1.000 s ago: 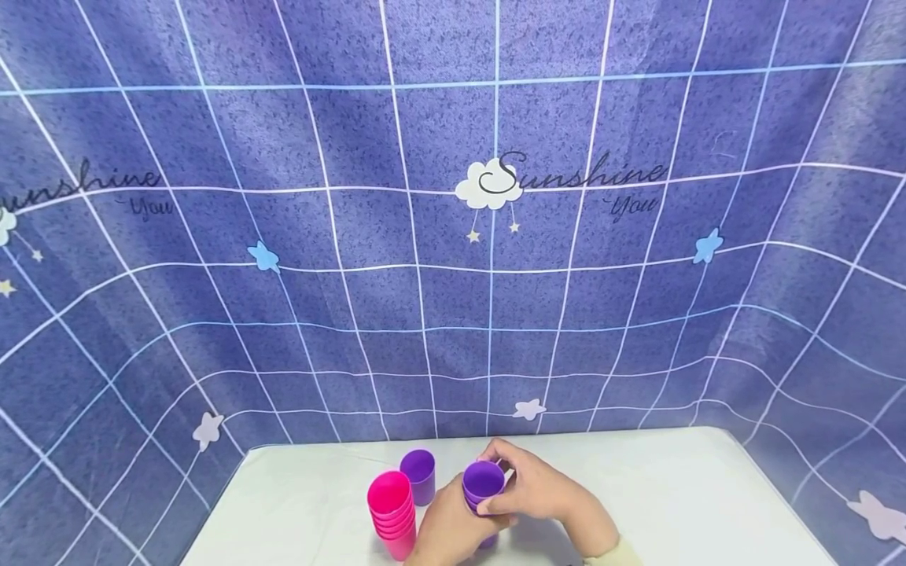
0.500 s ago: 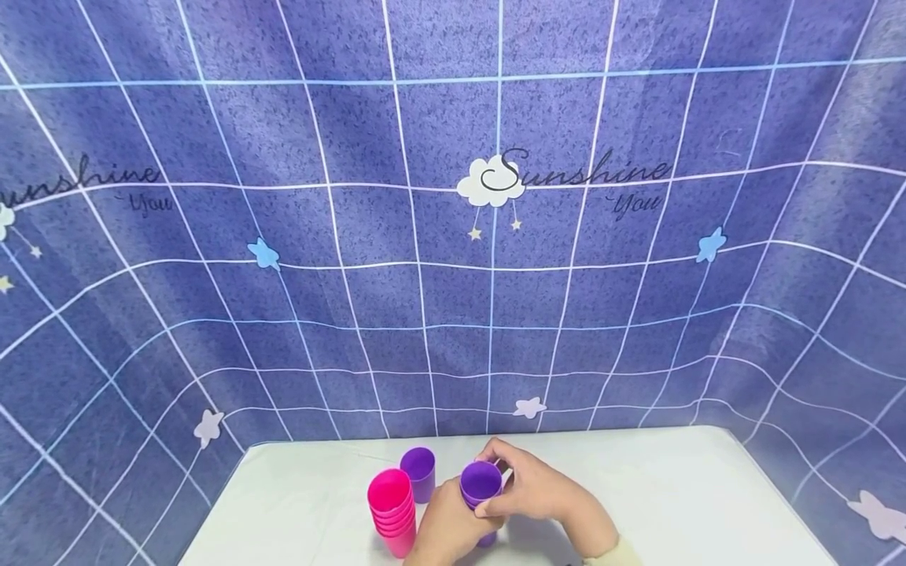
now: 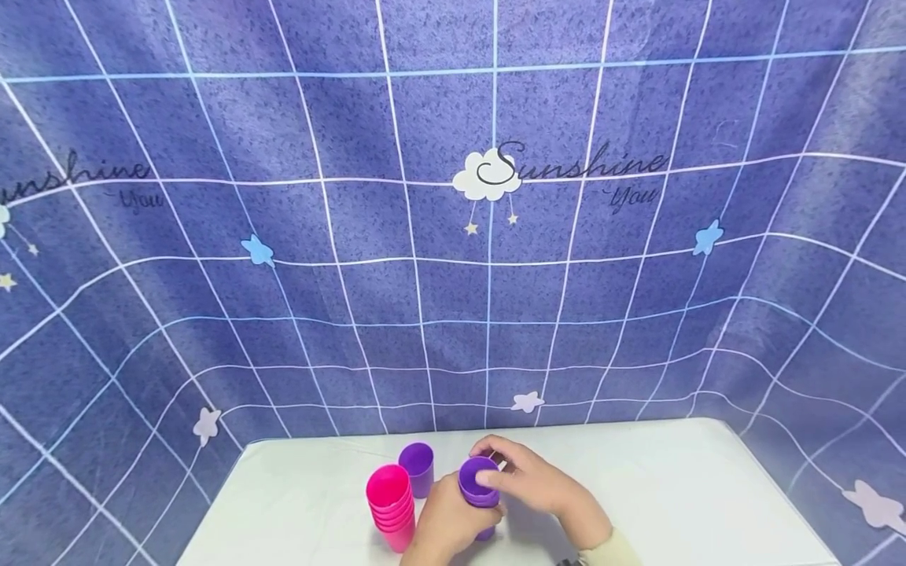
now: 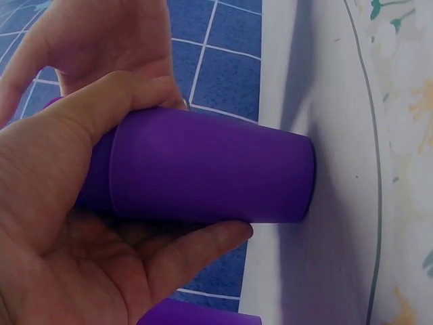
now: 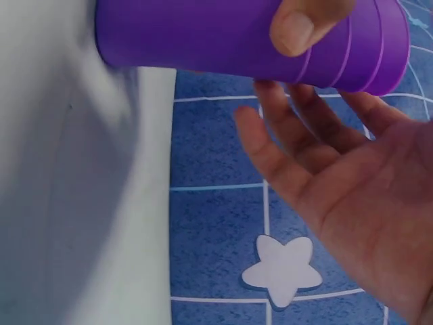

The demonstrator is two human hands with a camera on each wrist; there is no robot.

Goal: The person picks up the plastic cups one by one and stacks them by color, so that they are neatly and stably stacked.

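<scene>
Several nested purple cups form an upright stack (image 3: 478,476) on the white table in the head view. My left hand (image 3: 453,515) grips the stack around its side, with the thumb and fingers on opposite sides in the left wrist view. The lowest cup (image 4: 210,166) shows most of its wall there, its base at the table. My right hand (image 3: 531,479) is at the stack's top, its thumb over the mouth of the top cup and its other fingers on the far side. In the right wrist view its fingers (image 5: 270,149) are spread loosely, some tips passing behind the stack.
A stack of nested pink cups (image 3: 392,507) stands left of my left hand. Just behind it is a single upright purple cup (image 3: 420,472). The white tabletop (image 3: 304,503) ends at a blue gridded curtain (image 3: 453,299) at the back and sides.
My right thumb has moved from the near outer side of the purple stack to above its mouth. My left hand keeps its grip. The pink stack and the single purple cup stay put.
</scene>
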